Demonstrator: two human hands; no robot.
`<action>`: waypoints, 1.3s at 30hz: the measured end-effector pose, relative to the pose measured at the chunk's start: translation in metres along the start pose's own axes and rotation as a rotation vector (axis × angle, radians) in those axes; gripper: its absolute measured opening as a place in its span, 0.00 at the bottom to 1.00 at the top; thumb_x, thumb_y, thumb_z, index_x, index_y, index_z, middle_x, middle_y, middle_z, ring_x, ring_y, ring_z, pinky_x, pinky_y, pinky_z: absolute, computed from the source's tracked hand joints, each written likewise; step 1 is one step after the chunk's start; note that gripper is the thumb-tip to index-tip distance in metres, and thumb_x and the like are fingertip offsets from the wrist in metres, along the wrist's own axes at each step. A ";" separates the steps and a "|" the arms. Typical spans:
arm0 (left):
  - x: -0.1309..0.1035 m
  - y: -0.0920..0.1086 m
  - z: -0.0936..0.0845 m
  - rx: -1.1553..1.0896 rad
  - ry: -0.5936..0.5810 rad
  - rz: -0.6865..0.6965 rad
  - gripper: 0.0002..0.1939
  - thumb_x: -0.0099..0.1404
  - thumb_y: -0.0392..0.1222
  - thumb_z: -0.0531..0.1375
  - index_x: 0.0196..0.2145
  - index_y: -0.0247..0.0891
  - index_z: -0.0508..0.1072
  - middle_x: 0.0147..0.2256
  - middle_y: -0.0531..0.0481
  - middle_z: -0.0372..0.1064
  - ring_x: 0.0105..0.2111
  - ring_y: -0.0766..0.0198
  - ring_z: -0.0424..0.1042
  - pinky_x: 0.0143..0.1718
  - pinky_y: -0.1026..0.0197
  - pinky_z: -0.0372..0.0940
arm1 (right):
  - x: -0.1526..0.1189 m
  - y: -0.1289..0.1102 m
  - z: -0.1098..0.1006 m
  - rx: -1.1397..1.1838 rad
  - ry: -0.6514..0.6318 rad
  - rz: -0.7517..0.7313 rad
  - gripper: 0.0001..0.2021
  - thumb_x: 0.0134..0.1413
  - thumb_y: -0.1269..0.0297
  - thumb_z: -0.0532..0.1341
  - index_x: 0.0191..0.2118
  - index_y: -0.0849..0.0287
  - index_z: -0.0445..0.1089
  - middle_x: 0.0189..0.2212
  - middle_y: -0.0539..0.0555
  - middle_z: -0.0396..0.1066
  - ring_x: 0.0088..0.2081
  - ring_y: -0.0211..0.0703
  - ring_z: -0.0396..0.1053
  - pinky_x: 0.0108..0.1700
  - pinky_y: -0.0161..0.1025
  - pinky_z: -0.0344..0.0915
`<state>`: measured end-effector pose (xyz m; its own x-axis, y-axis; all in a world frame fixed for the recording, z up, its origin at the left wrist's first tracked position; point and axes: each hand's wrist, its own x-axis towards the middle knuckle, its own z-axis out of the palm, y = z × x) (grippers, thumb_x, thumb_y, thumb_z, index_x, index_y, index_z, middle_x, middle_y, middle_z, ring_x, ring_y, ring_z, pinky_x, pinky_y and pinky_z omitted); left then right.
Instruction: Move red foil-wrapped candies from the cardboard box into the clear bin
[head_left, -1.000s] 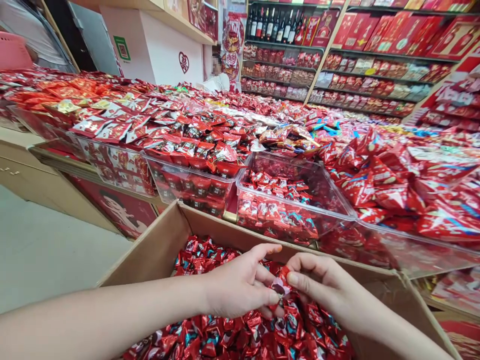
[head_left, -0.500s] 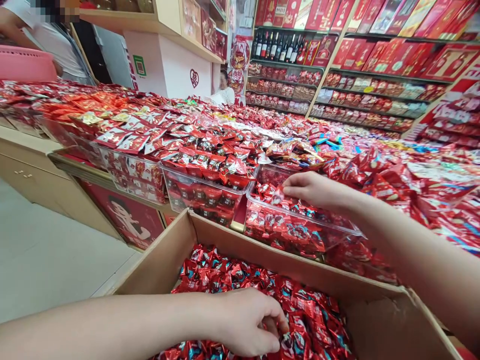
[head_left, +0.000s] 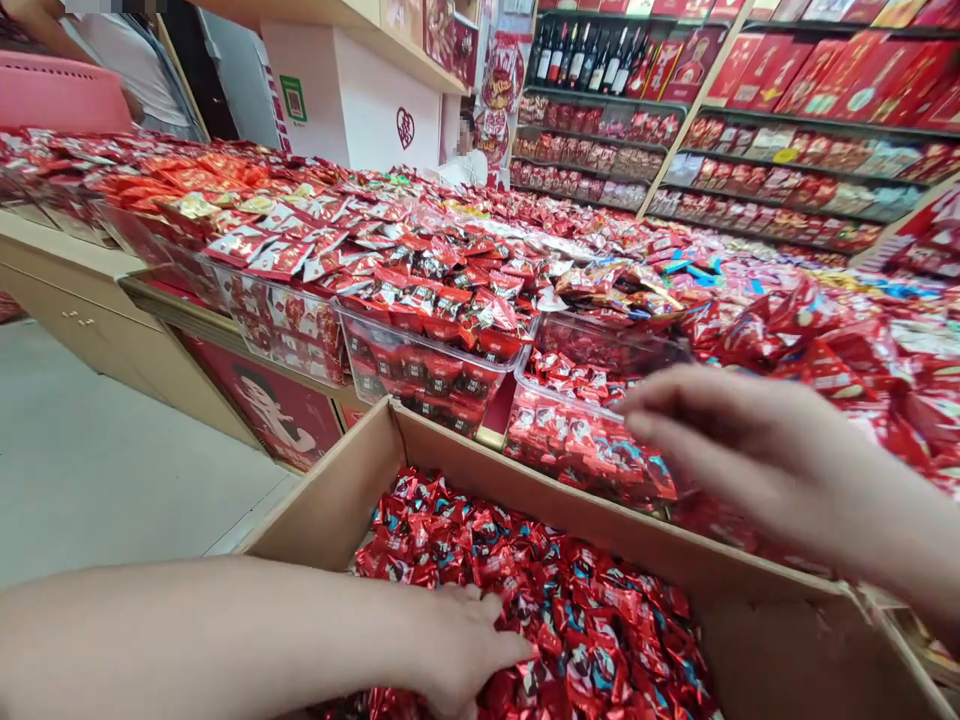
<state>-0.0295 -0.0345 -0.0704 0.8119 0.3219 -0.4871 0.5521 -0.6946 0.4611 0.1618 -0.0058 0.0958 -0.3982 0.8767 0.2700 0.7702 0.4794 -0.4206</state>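
Note:
My left hand (head_left: 469, 640) is down among the red-wrapped candies (head_left: 585, 600) in an open cardboard box (head_left: 337, 500). Its thumb and fingers are apart and touch the wrappers, with no candy seen gripped; part of the fingers is hidden. Over the far right side of the box, my right hand (head_left: 720, 450) is in the air, blurred by motion. Its fingers stretch left and nothing shows between them. Just beyond its fingertips stands a clear plastic bin (head_left: 562, 400) with similar red candies, filled lower at the back.
Beside that bin, another clear bin (head_left: 420, 345) holds dark-printed red candies. Heaped sweets cover the counter behind. A pink basket (head_left: 60, 95) and a person (head_left: 127, 60) are at the far left, another person (head_left: 465, 165) farther back. Shelves (head_left: 600, 150) carry bottles and boxes.
My right hand has pulled back from the plastic bin toward me and to the right. My left hand has moved left in the box and its fingers have spread.

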 end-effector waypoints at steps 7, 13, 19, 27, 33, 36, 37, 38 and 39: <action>0.010 0.006 0.014 0.181 0.032 0.062 0.33 0.43 0.44 0.61 0.49 0.46 0.59 0.42 0.36 0.59 0.38 0.45 0.62 0.33 0.49 0.57 | -0.099 0.021 0.120 0.162 -0.740 0.109 0.14 0.39 0.64 0.62 0.36 0.58 0.65 0.33 0.53 0.64 0.33 0.42 0.63 0.33 0.34 0.61; 0.018 0.011 0.016 0.254 0.057 0.186 0.15 0.46 0.45 0.60 0.34 0.41 0.70 0.28 0.45 0.66 0.30 0.57 0.64 0.29 0.59 0.58 | -0.123 0.027 0.169 0.158 -0.747 0.215 0.23 0.29 0.66 0.65 0.39 0.62 0.63 0.38 0.57 0.62 0.36 0.46 0.63 0.36 0.37 0.61; 0.023 0.011 0.000 -0.143 0.083 0.127 0.08 0.47 0.39 0.59 0.29 0.44 0.71 0.23 0.53 0.65 0.24 0.64 0.63 0.23 0.65 0.55 | -0.107 0.035 0.157 0.490 -0.701 0.299 0.07 0.36 0.72 0.58 0.28 0.61 0.65 0.25 0.49 0.66 0.26 0.37 0.62 0.27 0.30 0.57; 0.025 0.014 -0.039 -1.094 0.245 -0.060 0.11 0.49 0.36 0.55 0.34 0.36 0.63 0.28 0.54 0.61 0.26 0.70 0.62 0.29 0.62 0.60 | -0.078 0.051 0.114 1.051 -0.353 0.650 0.11 0.42 0.68 0.60 0.35 0.64 0.61 0.25 0.49 0.63 0.27 0.33 0.60 0.30 0.31 0.57; 0.014 0.027 -0.048 -1.766 0.141 -0.045 0.12 0.51 0.40 0.57 0.33 0.38 0.58 0.32 0.53 0.60 0.29 0.69 0.65 0.34 0.55 0.61 | -0.077 0.041 0.107 1.144 -0.189 0.633 0.12 0.44 0.65 0.60 0.36 0.64 0.62 0.29 0.52 0.65 0.32 0.35 0.63 0.36 0.34 0.59; 0.014 0.028 -0.046 -1.761 0.188 -0.088 0.14 0.48 0.34 0.59 0.32 0.37 0.58 0.28 0.55 0.61 0.26 0.72 0.64 0.32 0.61 0.61 | -0.078 0.037 0.106 1.110 -0.126 0.604 0.11 0.45 0.64 0.60 0.36 0.63 0.62 0.28 0.51 0.65 0.30 0.35 0.63 0.35 0.34 0.60; 0.014 0.028 -0.046 -1.763 0.200 -0.099 0.14 0.47 0.33 0.59 0.31 0.37 0.58 0.27 0.55 0.60 0.25 0.72 0.64 0.30 0.63 0.60 | -0.078 0.037 0.106 1.084 -0.094 0.590 0.10 0.46 0.64 0.60 0.35 0.62 0.61 0.28 0.51 0.65 0.30 0.35 0.63 0.34 0.34 0.61; 0.015 0.027 -0.046 -1.770 0.205 -0.104 0.14 0.48 0.34 0.59 0.31 0.37 0.58 0.27 0.56 0.60 0.24 0.73 0.63 0.29 0.64 0.60 | -0.077 0.037 0.106 1.052 -0.058 0.576 0.10 0.46 0.64 0.59 0.34 0.62 0.61 0.27 0.50 0.65 0.30 0.35 0.63 0.34 0.34 0.61; 0.015 0.026 -0.046 -1.776 0.203 -0.099 0.13 0.49 0.36 0.59 0.31 0.37 0.58 0.27 0.56 0.60 0.24 0.73 0.63 0.29 0.64 0.60 | -0.077 0.037 0.105 1.015 -0.026 0.561 0.09 0.46 0.64 0.59 0.34 0.62 0.61 0.27 0.50 0.64 0.29 0.35 0.62 0.33 0.33 0.61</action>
<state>0.0063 -0.0184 -0.0314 0.6993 0.4765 -0.5328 0.0063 0.7413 0.6712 0.1684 -0.0513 -0.0317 -0.1464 0.9713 -0.1873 0.0923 -0.1751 -0.9802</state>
